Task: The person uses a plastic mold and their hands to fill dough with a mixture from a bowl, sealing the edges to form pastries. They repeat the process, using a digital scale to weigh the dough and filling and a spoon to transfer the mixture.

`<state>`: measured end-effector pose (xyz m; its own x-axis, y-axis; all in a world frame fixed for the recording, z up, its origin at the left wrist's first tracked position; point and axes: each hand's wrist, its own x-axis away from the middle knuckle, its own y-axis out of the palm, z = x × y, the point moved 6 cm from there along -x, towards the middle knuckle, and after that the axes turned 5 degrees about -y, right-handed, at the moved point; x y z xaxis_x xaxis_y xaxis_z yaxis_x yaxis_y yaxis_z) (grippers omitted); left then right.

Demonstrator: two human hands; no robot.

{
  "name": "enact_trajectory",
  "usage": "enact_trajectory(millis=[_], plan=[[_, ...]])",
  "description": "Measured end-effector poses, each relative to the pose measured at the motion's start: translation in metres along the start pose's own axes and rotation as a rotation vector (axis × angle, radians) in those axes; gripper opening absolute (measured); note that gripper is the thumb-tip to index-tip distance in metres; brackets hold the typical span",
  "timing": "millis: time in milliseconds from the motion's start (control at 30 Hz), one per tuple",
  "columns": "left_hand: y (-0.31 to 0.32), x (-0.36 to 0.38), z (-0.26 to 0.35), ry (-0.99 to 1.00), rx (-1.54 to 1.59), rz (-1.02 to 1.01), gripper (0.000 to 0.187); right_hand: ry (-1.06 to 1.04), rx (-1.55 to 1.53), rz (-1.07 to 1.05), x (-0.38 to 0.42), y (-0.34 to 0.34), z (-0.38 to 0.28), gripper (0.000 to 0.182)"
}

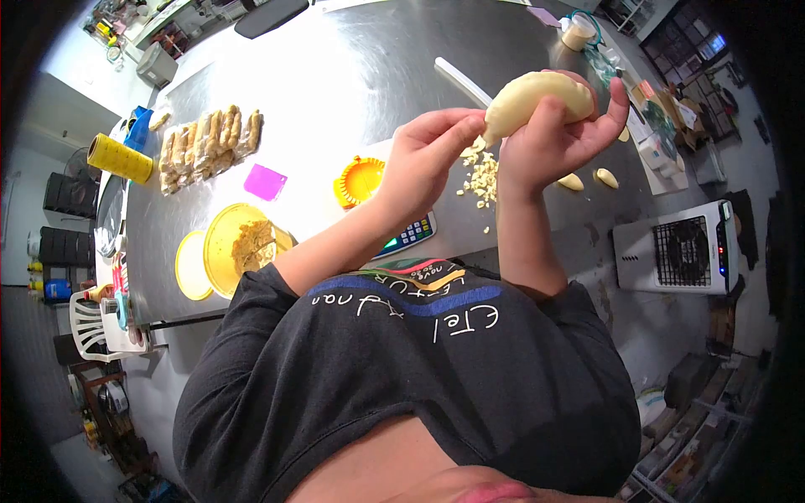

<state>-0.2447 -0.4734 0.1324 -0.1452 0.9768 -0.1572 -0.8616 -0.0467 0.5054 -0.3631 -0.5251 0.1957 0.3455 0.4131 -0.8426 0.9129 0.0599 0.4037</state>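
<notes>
A pale, half-moon filled dough pastry (537, 99) is held up above the table. My right hand (563, 138) cups it, thumb across its near face and the little finger held away. My left hand (436, 147) pinches the pastry's left tip between thumb and fingertips. Below and between the hands lie chopped dough bits (480, 178). Right of my right wrist are two small dough pieces, one small piece (570, 181) and another small piece (607, 178). An orange-yellow dumpling mold (362, 179) sits left of my left forearm.
The steel table (335, 84) holds bagged rolls (210, 147), a purple scraper (265, 182), a yellow bowl (220, 243) of brown filling, a yellow lid (193, 265), a keypad device (411, 235) and a white rod (464, 81). An air cooler (675, 245) stands right.
</notes>
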Motion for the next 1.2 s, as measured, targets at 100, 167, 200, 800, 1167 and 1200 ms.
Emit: enact_trajectory(millis=[100,167,200,800,1167,1200], plan=[[0.002,0.005,0.009,0.299,-0.313,0.079,0.025,-0.03,-0.015,0.009,0.0,0.002,0.002,0.057],[0.004,0.004,0.01,0.348,-0.355,0.096,0.022,-0.055,0.01,-0.009,-0.001,0.006,-0.001,0.059],[0.0,0.001,0.01,0.326,-0.289,0.135,0.02,-0.078,0.034,-0.028,-0.001,0.008,-0.003,0.06],[-0.002,-0.009,0.01,-0.128,0.387,-0.107,0.022,-0.098,0.036,-0.027,-0.007,0.019,-0.011,0.062],[-0.002,-0.002,0.019,0.256,-0.046,0.087,0.026,-0.12,0.039,0.015,-0.009,0.025,-0.011,0.06],[-0.002,0.0,0.024,0.356,-0.159,0.117,0.024,-0.117,0.065,0.005,-0.009,0.026,-0.013,0.06]])
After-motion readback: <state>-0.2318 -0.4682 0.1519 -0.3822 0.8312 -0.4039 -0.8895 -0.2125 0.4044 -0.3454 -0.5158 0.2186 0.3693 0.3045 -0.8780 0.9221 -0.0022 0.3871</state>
